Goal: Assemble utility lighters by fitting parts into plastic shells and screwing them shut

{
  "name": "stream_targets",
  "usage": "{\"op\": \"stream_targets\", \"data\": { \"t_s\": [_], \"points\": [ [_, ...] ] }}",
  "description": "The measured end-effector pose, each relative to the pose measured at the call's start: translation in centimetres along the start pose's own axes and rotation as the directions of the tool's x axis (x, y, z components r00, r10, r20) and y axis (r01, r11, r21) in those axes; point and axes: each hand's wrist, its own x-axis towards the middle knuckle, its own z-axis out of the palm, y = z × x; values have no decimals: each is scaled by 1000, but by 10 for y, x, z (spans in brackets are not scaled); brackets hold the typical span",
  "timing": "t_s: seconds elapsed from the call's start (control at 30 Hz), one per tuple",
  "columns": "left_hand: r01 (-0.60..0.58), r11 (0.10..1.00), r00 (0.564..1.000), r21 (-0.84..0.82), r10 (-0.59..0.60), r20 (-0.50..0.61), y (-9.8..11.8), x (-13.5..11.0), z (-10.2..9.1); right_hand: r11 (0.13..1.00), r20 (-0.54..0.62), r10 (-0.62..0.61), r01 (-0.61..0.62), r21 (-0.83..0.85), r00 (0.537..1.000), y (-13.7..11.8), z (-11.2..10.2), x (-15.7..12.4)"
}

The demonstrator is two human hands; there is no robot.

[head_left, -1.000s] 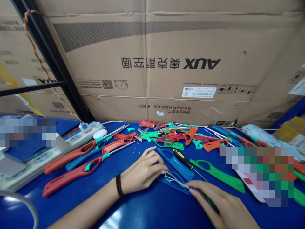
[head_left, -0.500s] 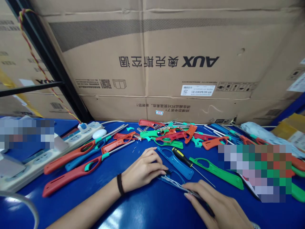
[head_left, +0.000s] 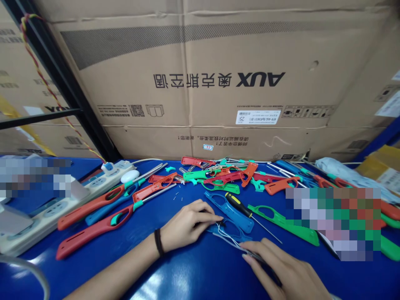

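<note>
My left hand (head_left: pixel 192 220), with a dark band at the wrist, has its fingertips closed on a small black part (head_left: pixel 222 223). White wires (head_left: pixel 229 238) run from that part towards my right hand (head_left: pixel 275 266). My right hand is closed round a slim dark piece (head_left: pixel 265 266) with a thin grey strip pointing left; its kind is unclear. Beneath the wires lies a blue lighter shell half (head_left: pixel 242 231) with a loop. Just beyond it rest another blue shell half (head_left: pixel 236 212) and a yellow-and-black screwdriver (head_left: pixel 234 203). A green shell half (head_left: pixel 289 228) is to the right.
Red and blue long-necked lighters, including a red one (head_left: pixel 90 236), lie at left beside a white power strip (head_left: pixel 75 204). Several coloured shells and metal tubes heap at the back (head_left: pixel 218 177). A large cardboard box (head_left: pixel 200 100) stands behind the blue table (head_left: pixel 131 266).
The black part and white wires have lifted slightly and come away from the blue shell half, which now shows more of its loop. My left fingers moved slightly right; my right hand stayed nearly still.
</note>
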Motion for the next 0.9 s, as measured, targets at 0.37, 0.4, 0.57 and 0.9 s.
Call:
{"op": "stream_targets", "data": {
  "t_s": [0.37, 0.4, 0.57, 0.9],
  "points": [
    [-62, 991, 997, 120, 57, 43, 4, 0, -2, 992, -48, -49, 43, -117, 998, 10, -3, 3],
    [-32, 997, 999, 70, 30, 23, 4, 0, -2, 993, -46, -43, 37, -112, 998, 11, -3, 3],
    [106, 993, 993, -55, -109, -36, 7, 2, 1, 996, -17, 31, -33, -82, 999, 18, 1, 2],
    [192, 971, 977, -140, -202, -63, 10, 4, 3, 966, 0, 254, -254, -45, 967, 18, 6, 15]
  ]
}}
